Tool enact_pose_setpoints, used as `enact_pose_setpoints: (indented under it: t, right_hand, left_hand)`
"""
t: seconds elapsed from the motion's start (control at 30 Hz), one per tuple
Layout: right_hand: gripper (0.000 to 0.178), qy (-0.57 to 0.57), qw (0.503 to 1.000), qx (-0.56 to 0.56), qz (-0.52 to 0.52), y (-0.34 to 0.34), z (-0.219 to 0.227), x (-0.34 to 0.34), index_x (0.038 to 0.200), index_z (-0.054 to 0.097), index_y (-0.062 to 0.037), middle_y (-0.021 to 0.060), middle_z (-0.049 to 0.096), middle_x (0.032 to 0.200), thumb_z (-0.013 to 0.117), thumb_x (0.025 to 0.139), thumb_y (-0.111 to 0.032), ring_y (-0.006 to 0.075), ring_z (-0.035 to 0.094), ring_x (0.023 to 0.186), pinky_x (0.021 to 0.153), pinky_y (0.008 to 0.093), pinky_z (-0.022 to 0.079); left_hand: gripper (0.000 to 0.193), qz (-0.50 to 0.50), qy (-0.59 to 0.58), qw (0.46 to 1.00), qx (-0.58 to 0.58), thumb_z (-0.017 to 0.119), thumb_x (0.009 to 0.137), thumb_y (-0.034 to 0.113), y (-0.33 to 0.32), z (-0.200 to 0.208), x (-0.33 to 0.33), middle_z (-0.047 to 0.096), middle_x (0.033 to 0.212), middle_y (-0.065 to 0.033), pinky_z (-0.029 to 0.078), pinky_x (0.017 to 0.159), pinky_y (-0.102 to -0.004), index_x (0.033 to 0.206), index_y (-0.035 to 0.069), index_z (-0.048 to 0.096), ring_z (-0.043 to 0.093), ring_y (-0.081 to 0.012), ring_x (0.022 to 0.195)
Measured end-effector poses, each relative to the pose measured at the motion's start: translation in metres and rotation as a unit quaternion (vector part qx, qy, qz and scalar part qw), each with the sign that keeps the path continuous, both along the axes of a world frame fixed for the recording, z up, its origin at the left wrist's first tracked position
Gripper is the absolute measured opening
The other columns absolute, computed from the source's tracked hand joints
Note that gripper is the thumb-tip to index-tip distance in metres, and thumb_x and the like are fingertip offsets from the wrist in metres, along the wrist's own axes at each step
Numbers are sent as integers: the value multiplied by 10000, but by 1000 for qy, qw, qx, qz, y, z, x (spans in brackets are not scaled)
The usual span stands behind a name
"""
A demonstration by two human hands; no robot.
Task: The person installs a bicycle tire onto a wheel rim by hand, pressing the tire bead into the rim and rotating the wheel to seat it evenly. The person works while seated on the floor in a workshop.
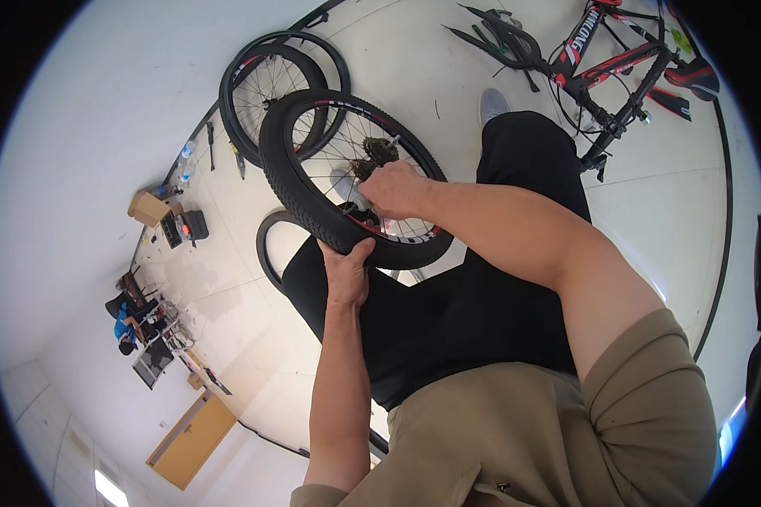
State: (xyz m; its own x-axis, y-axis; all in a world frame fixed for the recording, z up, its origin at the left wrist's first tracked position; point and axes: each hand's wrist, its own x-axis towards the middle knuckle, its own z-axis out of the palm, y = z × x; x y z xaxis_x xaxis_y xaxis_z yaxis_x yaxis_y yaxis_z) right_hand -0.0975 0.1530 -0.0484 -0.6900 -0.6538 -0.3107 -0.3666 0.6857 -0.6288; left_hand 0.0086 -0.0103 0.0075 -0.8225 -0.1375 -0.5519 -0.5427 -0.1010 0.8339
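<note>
A bicycle wheel with a knobby black tyre (pixel 289 182) is held tilted above my lap. My left hand (pixel 347 270) grips the near edge of the tyre, thumb on top. My right hand (pixel 396 190) is closed over the spokes, right beside the dark sprocket cluster (pixel 381 150) at the hub. Its fingertips are turned away, so whatever they pinch cannot be made out. Black, red and white markings run along the rim (pixel 410 144).
Another wheel and a loose tyre (pixel 344 63) lie beyond, by the wall. At far right rests a black-and-red bicycle frame (pixel 575 63). A cardboard box (pixel 148 208) and a toolbox (pixel 196 226) stand at left. Another person (pixel 125 325) sits farther off. Part of another tyre (pixel 265 245) shows by my left leg.
</note>
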Motion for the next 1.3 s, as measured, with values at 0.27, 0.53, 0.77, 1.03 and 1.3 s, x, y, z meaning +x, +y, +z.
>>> enact_pose_setpoints:
  t: [0.27,0.53,0.77,1.03,1.3]
  right_hand:
    - [251,-20,1000,17,2,-3,-3,-8,1075,782,-53,141,779,1092,640,880,-124,313,753,1054,862,425,599]
    - [288,-90,996,-2,-4,-3,-9,-16,1108,766,-56,164,753,1161,650,866,-161,328,724,1117,942,447,564]
    - [341,-153,988,-20,1,-2,-3,-14,1155,749,-15,180,742,1206,637,855,-133,335,713,1145,963,439,560]
    - [325,-123,991,-59,-7,-10,3,-13,1123,753,-2,200,752,1138,634,854,-139,353,721,1115,946,458,566]
    - [326,-119,986,-75,-86,-13,4,-24,1135,749,7,203,747,1154,626,860,-115,361,717,1125,944,464,567]
  left_hand:
    - [661,6,-7,1000,-9,697,838,-116,2,-4,1,655,1222,-161,559,1021,-463,1389,86,393,680,-300,1113]
    - [666,7,-17,1000,-20,690,845,-120,3,-6,3,639,1249,-159,559,1029,-468,1397,92,382,673,-293,1127]
    - [667,0,-20,1000,-10,676,854,-119,2,-4,3,628,1259,-149,550,1041,-452,1406,99,371,661,-289,1152]
    - [673,-10,-20,1000,-20,673,853,-121,9,-1,3,604,1253,-107,514,1042,-403,1408,97,361,637,-234,1130]
    - [688,-6,-23,1000,-11,688,841,-105,16,-2,6,583,1246,-91,505,1037,-376,1413,84,355,619,-211,1125]
